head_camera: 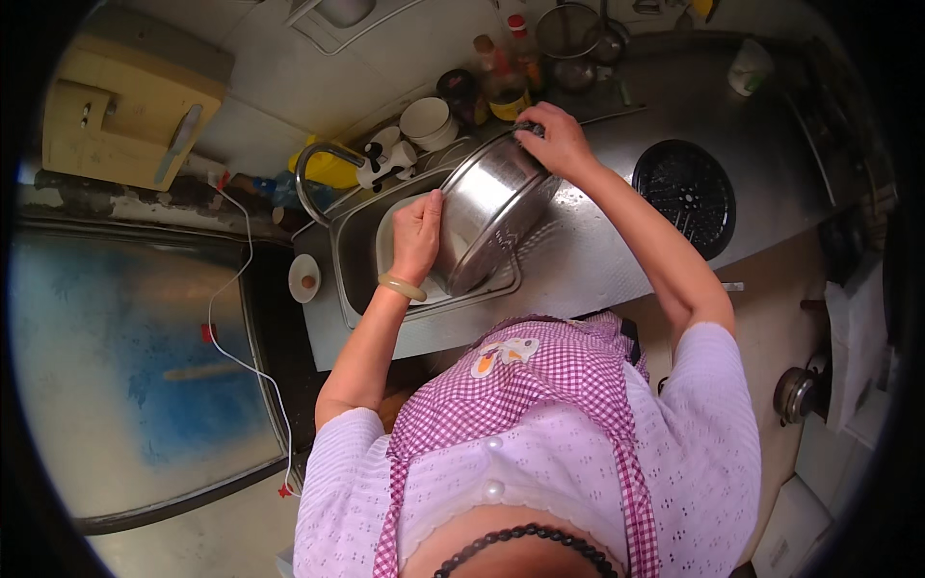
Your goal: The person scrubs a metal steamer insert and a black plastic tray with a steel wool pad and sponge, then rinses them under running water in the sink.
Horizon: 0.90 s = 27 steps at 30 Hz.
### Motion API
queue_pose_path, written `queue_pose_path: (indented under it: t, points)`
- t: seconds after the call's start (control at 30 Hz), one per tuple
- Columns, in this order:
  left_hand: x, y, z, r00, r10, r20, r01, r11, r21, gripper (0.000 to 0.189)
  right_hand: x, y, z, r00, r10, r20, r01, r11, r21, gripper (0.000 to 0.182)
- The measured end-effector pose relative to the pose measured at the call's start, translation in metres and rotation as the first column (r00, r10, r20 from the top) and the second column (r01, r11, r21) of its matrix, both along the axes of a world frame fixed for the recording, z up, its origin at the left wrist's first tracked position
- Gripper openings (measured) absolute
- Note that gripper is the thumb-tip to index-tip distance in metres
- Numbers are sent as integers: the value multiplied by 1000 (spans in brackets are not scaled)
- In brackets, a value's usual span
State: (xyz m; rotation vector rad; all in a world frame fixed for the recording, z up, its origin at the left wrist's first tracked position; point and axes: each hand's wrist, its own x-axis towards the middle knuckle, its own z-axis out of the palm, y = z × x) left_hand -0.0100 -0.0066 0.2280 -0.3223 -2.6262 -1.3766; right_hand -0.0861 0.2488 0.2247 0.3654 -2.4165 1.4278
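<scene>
A large stainless steel pot (480, 195) is tilted on its side over the right part of the sink (350, 307). My left hand (418, 235) holds its left side, with the thumb up along the metal. At the pot's upper right, my right hand (555, 141) grips a dark handle. Part of a white basin (385, 235) shows in the sink behind my left hand and the pot. The curved faucet (307, 180) stands at the sink's back left. What the pot holds, if anything, is hidden from view.
A black perforated round tray (685, 199) lies on the steel counter (592, 253) at right. White bowls (428, 123), a cup and sauce bottles (502, 83) line the wall. A small white bowl (304, 278) sits left of the sink, near a white cord (249, 368).
</scene>
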Motion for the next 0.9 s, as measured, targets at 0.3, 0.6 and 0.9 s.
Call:
queue_pose_path:
  t: [0.3,0.6,0.9]
  points:
    - [-11,17,4,997,29,69,-30,999,15,48,-3,1,-21,977,-129,-171,146,985,90,21]
    - [-24,17,-3,959,135,250,-195,953,232,49,30,-22,-20,885,-265,-383,219,962,-161,17]
    - [-11,-3,6,852,34,522,-425,626,654,55,55,-89,-65,920,-38,-389,-38,982,-186,37]
